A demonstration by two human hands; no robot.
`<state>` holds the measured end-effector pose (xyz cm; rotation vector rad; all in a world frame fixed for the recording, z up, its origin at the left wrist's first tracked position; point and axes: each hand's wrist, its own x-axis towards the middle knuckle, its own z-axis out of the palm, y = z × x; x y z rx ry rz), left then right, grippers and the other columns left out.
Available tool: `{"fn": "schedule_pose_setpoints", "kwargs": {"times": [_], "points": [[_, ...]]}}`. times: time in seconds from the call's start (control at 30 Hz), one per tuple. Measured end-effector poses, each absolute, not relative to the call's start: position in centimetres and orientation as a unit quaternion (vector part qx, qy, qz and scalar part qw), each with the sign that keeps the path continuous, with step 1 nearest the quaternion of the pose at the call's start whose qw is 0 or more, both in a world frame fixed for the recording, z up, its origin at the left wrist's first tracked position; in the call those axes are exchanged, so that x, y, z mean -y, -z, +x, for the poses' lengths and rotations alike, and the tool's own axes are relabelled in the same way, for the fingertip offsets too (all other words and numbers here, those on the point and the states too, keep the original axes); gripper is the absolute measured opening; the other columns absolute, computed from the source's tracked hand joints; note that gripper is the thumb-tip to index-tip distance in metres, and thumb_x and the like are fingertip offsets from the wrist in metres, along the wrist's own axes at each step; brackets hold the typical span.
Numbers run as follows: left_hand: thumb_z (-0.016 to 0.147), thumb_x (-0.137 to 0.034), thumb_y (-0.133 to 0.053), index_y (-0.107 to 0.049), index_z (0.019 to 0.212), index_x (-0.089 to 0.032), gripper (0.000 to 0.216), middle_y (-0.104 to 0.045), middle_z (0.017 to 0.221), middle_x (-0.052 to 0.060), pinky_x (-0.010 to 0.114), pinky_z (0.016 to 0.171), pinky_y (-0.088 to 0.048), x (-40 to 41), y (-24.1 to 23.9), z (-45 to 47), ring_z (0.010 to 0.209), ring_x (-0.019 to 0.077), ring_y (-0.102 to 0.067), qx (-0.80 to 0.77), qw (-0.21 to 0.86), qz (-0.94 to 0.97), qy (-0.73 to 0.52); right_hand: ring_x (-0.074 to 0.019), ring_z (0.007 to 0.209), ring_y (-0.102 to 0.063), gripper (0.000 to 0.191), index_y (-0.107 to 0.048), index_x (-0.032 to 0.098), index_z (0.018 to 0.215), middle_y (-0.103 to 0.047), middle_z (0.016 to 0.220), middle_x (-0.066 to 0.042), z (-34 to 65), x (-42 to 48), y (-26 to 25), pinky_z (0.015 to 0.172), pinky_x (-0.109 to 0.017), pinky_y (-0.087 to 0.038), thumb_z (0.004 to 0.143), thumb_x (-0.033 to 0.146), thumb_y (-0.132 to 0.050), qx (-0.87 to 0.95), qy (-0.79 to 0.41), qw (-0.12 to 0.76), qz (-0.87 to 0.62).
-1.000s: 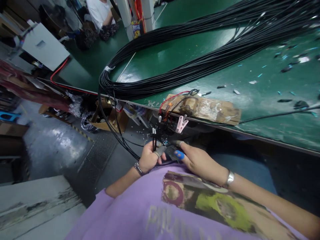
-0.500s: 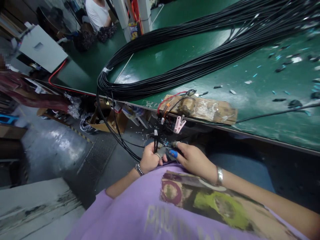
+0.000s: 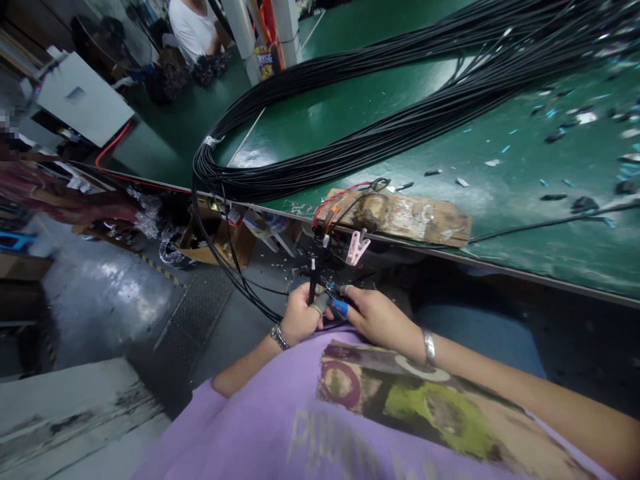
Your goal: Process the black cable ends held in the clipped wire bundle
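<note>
My left hand is closed around black cable, with a short length sticking up above its fingers. Close against it, my right hand pinches at the cable's end, where small bluish wire tips show. Grey wraps cover fingers on both hands, and a blue band is around one right finger. The exact grip between the fingertips is too small to make out. Several loose strands hang from the large black cable bundle down toward my left hand.
A worn wooden block sits at the edge of the green table, with a pink clothespin and thin red and black leads beside it. Cable scraps litter the right side. A cardboard box stands below; a person in white is beyond.
My right hand has shifted slightly left, closer to my left hand. The black pieces standing above my left hand now appear closer together. The cable bundle stays in place.
</note>
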<state>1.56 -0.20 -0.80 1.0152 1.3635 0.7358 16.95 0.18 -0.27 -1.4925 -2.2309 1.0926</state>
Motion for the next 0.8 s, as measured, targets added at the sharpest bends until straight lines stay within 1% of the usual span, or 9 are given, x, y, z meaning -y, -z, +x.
{"fn": "schedule_pose_setpoints", "kwargs": {"times": [0.13,0.23,0.3,0.4,0.53,0.63,0.8], "points": [[0.068,-0.048,-0.064,-0.048,0.065,-0.017,0.035,-0.054,0.044,-0.005,0.017,0.031,-0.026,-0.3,1.6,1.1,0.028,0.0041,-0.038,-0.603,0.57,0.432,-0.353,-0.015,0.056,-0.055,0.017,-0.051,0.02,0.068,-0.063,0.064,-0.005,17.1,0.2,0.1,0.053,-0.025,-0.036,0.083,0.025,-0.043,0.782,-0.398,0.115,-0.465],[0.071,-0.045,-0.062,-0.048,0.067,-0.017,0.032,-0.055,0.045,-0.005,0.017,0.034,-0.028,-0.6,1.6,0.6,0.03,0.0039,-0.039,-0.597,0.556,0.447,-0.367,-0.0149,0.054,-0.051,0.023,-0.052,0.019,0.069,-0.061,0.063,-0.004,17.3,0.2,0.3,0.053,-0.026,-0.036,0.084,0.034,-0.042,0.746,-0.431,0.147,-0.487],[0.073,-0.043,-0.061,-0.049,0.068,-0.016,0.029,-0.056,0.046,-0.004,0.017,0.035,-0.029,-0.5,1.4,0.3,0.031,0.0041,-0.04,-0.586,0.554,0.463,-0.368,-0.0141,0.055,-0.049,0.03,-0.052,0.019,0.07,-0.059,0.063,-0.003,17.4,0.1,0.6,0.054,-0.026,-0.037,0.084,0.043,-0.041,0.689,-0.481,0.189,-0.509],[0.072,-0.041,-0.063,-0.049,0.067,-0.016,0.029,-0.057,0.047,-0.003,0.016,0.035,-0.029,-0.1,1.1,0.3,0.032,0.0045,-0.042,-0.572,0.566,0.475,-0.357,-0.0112,0.052,-0.043,0.04,-0.049,0.019,0.065,-0.051,0.058,0.001,17.4,0.1,1.0,0.052,-0.025,-0.036,0.078,0.056,-0.043,0.596,-0.583,0.224,-0.505],[0.069,-0.04,-0.066,-0.049,0.065,-0.016,0.029,-0.056,0.046,-0.003,0.015,0.035,-0.029,0.5,1.1,0.6,0.033,0.0044,-0.043,-0.571,0.577,0.478,-0.337,-0.006,0.04,-0.029,0.05,-0.046,0.02,0.064,-0.04,0.047,0.007,17.1,0.4,0.9,0.04,-0.022,-0.025,0.068,0.07,-0.049,0.474,-0.702,0.211,-0.488],[0.069,-0.04,-0.066,-0.051,0.064,-0.016,0.029,-0.056,0.046,-0.003,0.016,0.036,-0.031,0.7,1.1,0.7,0.034,0.0044,-0.043,-0.573,0.573,0.484,-0.332,-0.004,0.036,-0.026,0.053,-0.047,0.019,0.065,-0.041,0.046,0.008,17.0,0.5,0.5,0.036,-0.021,-0.021,0.064,0.072,-0.053,0.427,-0.735,0.204,-0.486],[0.068,-0.04,-0.068,-0.05,0.062,-0.017,0.03,-0.054,0.044,-0.004,0.017,0.037,-0.031,0.8,0.8,0.6,0.034,0.0049,-0.042,-0.579,0.564,0.489,-0.329,-0.0031,0.034,-0.026,0.053,-0.047,0.019,0.064,-0.041,0.045,0.008,17.1,0.5,0.3,0.033,-0.02,-0.02,0.061,0.071,-0.057,0.414,-0.743,0.207,-0.484]]}}
